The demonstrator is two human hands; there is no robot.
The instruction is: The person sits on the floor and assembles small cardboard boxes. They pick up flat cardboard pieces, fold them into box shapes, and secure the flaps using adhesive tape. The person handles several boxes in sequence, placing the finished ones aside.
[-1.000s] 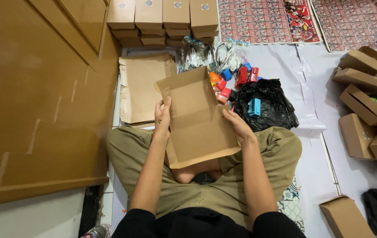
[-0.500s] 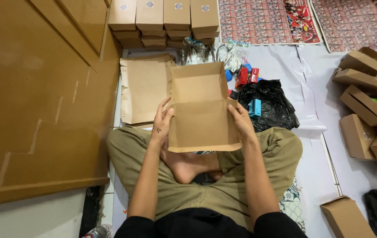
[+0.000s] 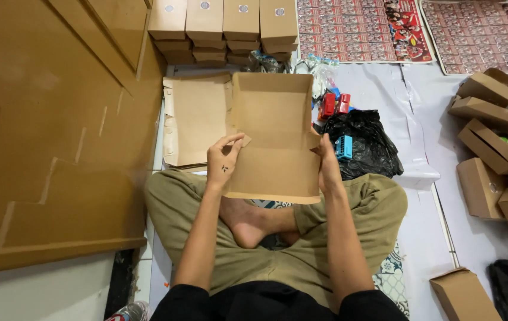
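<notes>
A flat brown cardboard box blank (image 3: 273,137) is held up over my crossed legs. My left hand (image 3: 224,160) grips its left edge, thumb on a small side flap. My right hand (image 3: 327,165) grips the right edge. The blank faces me squarely, its top flap creased upward. Under and left of it lies a stack of flat cardboard blanks (image 3: 194,119) on the floor.
Folded brown boxes are stacked at the back (image 3: 224,27) and piled at the right (image 3: 491,119). A black plastic bag (image 3: 367,142) with small red and blue items lies right of the blank. Large cardboard sheets (image 3: 52,137) fill the left. One box (image 3: 462,294) sits at bottom right.
The blank has turned from tilted to square and been raised and spread open. Both hands have shifted along its side edges.
</notes>
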